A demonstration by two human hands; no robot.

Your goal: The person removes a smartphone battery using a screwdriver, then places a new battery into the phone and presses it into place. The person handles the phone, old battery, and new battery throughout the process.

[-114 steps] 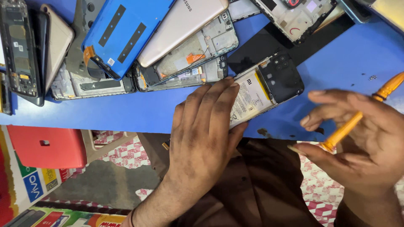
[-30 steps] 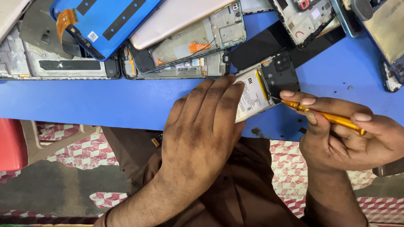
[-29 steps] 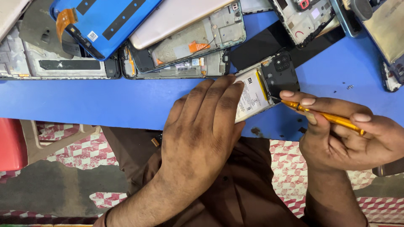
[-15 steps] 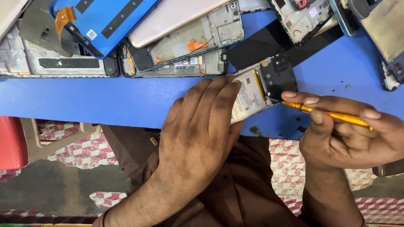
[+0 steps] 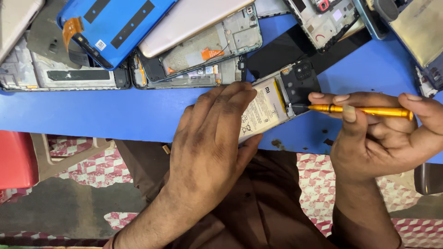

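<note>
An opened phone, back cover off, lies on the blue table near its front edge, its pale battery and black camera block showing. My left hand lies flat on the phone's near half and pins it down. My right hand holds a slim yellow screwdriver nearly level, its dark tip touching the phone's right side just below the camera block.
Several dismantled phones, frames and back covers are piled along the table's far side, among them a blue back cover and a beige one. A red stool stands at the lower left over a patterned floor.
The screwdriver moved from hanging loose off the table's edge to lying level with its tip at the phone. My left hand stayed pressed on the phone throughout.
</note>
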